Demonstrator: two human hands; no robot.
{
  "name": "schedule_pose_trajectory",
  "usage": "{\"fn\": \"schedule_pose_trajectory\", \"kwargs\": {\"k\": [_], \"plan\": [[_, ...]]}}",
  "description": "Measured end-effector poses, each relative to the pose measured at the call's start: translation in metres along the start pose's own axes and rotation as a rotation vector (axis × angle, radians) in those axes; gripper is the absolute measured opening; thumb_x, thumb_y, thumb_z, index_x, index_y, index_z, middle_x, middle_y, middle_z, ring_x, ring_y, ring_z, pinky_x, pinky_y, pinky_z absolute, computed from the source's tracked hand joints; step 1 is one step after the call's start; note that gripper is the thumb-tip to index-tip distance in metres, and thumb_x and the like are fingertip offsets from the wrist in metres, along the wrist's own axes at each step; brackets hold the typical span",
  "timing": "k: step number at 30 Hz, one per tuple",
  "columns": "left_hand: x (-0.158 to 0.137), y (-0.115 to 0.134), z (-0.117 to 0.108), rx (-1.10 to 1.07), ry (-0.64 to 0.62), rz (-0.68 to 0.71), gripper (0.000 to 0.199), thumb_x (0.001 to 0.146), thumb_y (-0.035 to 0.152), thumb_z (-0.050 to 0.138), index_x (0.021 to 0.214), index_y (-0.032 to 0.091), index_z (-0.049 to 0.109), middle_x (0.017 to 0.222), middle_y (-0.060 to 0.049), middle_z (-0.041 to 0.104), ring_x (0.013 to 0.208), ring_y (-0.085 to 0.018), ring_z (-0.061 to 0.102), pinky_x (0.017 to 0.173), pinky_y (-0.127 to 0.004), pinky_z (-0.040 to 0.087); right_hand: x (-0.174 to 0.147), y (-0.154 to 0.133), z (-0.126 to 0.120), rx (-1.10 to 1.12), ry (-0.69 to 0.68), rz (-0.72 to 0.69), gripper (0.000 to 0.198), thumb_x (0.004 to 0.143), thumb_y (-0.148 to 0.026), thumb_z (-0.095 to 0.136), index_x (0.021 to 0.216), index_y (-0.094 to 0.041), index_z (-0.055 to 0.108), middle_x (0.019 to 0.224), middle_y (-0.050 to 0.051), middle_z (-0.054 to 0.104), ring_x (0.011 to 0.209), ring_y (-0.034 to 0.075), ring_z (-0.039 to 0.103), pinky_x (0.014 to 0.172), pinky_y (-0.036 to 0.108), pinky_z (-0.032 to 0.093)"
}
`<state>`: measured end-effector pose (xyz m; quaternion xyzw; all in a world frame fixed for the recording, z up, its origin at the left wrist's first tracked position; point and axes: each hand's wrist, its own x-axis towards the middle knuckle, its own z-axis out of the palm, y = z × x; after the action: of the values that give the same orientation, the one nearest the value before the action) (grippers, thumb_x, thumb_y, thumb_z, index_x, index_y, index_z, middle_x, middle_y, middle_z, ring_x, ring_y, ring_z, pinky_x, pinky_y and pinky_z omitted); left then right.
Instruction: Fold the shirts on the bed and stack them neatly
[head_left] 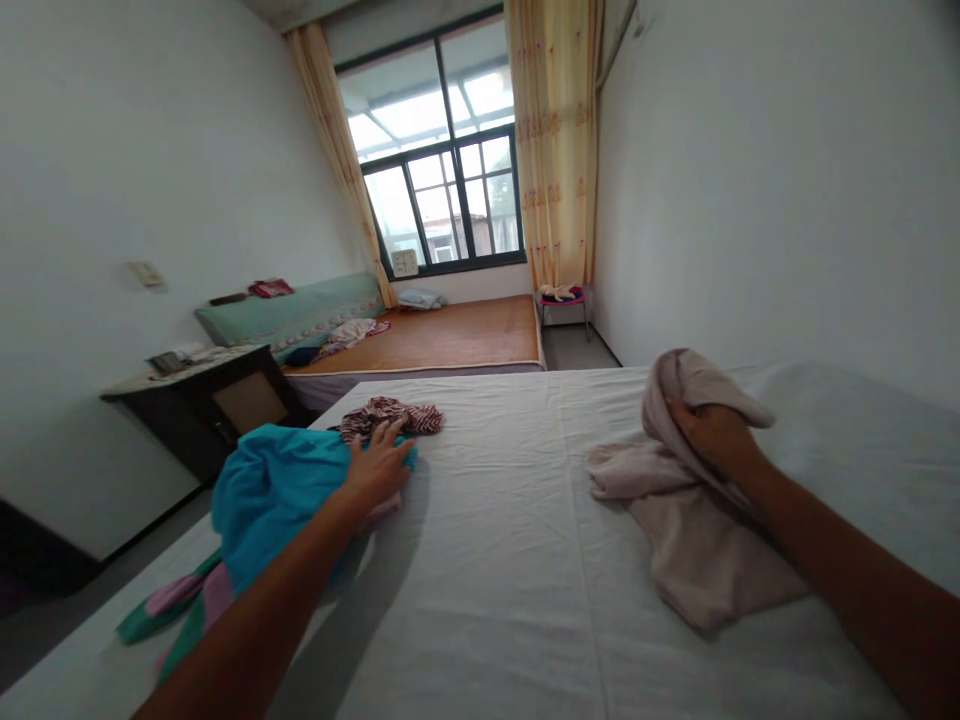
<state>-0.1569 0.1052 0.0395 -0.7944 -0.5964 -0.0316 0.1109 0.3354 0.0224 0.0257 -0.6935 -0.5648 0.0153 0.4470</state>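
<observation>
My right hand point(716, 435) is closed on a crumpled beige garment point(697, 550), lifting one fold of it above the white sheet. The rest of that garment lies on the sheet, and its exact kind does not show. On the other side my left hand point(379, 465) rests with fingers apart at the edge of a bright blue cloth point(281, 480). Just beyond those fingertips lies a bunched brown-and-white patterned cloth point(394, 413). A green and pink piece of fabric point(184, 600) sticks out from under the blue cloth, partly hidden by my left forearm.
The white sheet point(502, 560) covers the surface in front of me. Past it stands a bed with a brown mat point(472, 335). A dark cabinet point(240, 405) is at the left, and a stool with clothes point(562, 295) stands near the curtain point(559, 150). White walls flank both sides.
</observation>
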Motion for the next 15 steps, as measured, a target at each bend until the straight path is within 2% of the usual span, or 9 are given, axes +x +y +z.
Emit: {"fn": "schedule_pose_trajectory", "kwargs": {"k": [2,3,4,6,8,10,12,15], "plan": [[0.006,0.035,-0.006,-0.216,0.098,0.141,0.041,0.082,0.035,0.057,0.123,0.029,0.061,0.151,-0.007,0.034,0.139,-0.032,0.027,0.111,-0.056,0.018,-0.008,-0.024,-0.005,-0.019,-0.019,-0.078,0.038,0.085,-0.045,0.045,0.105,-0.019,0.065,0.106,0.016,0.068,0.122,0.034,0.050,0.110,0.044,0.029],[0.010,0.052,-0.008,-0.370,0.114,0.198,0.041,0.085,0.041,0.054,0.123,0.026,0.060,0.149,-0.008,0.038,0.137,-0.029,0.031,0.112,-0.050,0.022,-0.016,-0.037,-0.006,0.017,-0.124,-0.125,0.037,0.084,-0.047,0.048,0.104,-0.021,0.066,0.104,0.013,0.069,0.118,0.034,0.053,0.107,0.046,0.033],[0.014,0.066,-0.010,-0.543,0.122,0.221,0.044,0.087,0.046,0.050,0.123,0.023,0.060,0.144,-0.010,0.044,0.134,-0.027,0.037,0.111,-0.046,0.027,-0.024,-0.051,-0.007,0.069,-0.284,-0.177,0.036,0.082,-0.048,0.053,0.103,-0.022,0.067,0.103,0.012,0.071,0.114,0.034,0.055,0.104,0.046,0.038],[0.018,0.086,-0.010,-0.899,0.101,0.184,0.054,0.089,0.055,0.043,0.124,0.017,0.058,0.135,-0.014,0.054,0.126,-0.026,0.048,0.105,-0.043,0.038,-0.036,-0.071,-0.009,0.231,-0.633,-0.337,0.041,0.077,-0.048,0.062,0.111,-0.025,0.066,0.109,0.008,0.070,0.110,0.031,0.059,0.098,0.045,0.045],[0.016,0.093,-0.004,-1.194,0.039,0.091,0.060,0.088,0.060,0.041,0.125,0.015,0.057,0.129,-0.016,0.058,0.118,-0.027,0.055,0.095,-0.043,0.046,-0.035,-0.075,-0.015,0.393,-0.793,-0.380,0.049,0.077,-0.046,0.064,0.121,-0.025,0.061,0.114,0.007,0.068,0.105,0.027,0.062,0.092,0.042,0.050],[0.008,0.090,0.004,-1.356,-0.071,0.034,0.062,0.087,0.063,0.042,0.122,0.014,0.059,0.125,-0.017,0.060,0.112,-0.028,0.060,0.088,-0.043,0.050,-0.022,-0.061,-0.024,0.467,-0.751,-0.270,0.049,0.081,-0.047,0.059,0.123,-0.022,0.058,0.108,0.008,0.070,0.096,0.024,0.066,0.083,0.038,0.054],[-0.001,0.084,0.010,-1.369,-0.191,0.051,0.061,0.086,0.063,0.044,0.116,0.014,0.063,0.121,-0.017,0.063,0.109,-0.029,0.061,0.088,-0.043,0.050,-0.004,-0.033,-0.032,0.382,-0.644,-0.125,0.045,0.082,-0.050,0.055,0.113,-0.019,0.063,0.096,0.009,0.072,0.083,0.022,0.069,0.073,0.035,0.055],[-0.015,0.082,0.006,-1.192,-0.345,0.268,0.052,0.087,0.058,0.048,0.118,0.019,0.064,0.125,-0.013,0.062,0.116,-0.028,0.056,0.095,-0.041,0.046,0.012,0.011,-0.036,0.025,-0.588,-0.050,0.043,0.072,-0.054,0.062,0.097,-0.019,0.069,0.090,0.009,0.073,0.080,0.025,0.069,0.073,0.036,0.054]]}}
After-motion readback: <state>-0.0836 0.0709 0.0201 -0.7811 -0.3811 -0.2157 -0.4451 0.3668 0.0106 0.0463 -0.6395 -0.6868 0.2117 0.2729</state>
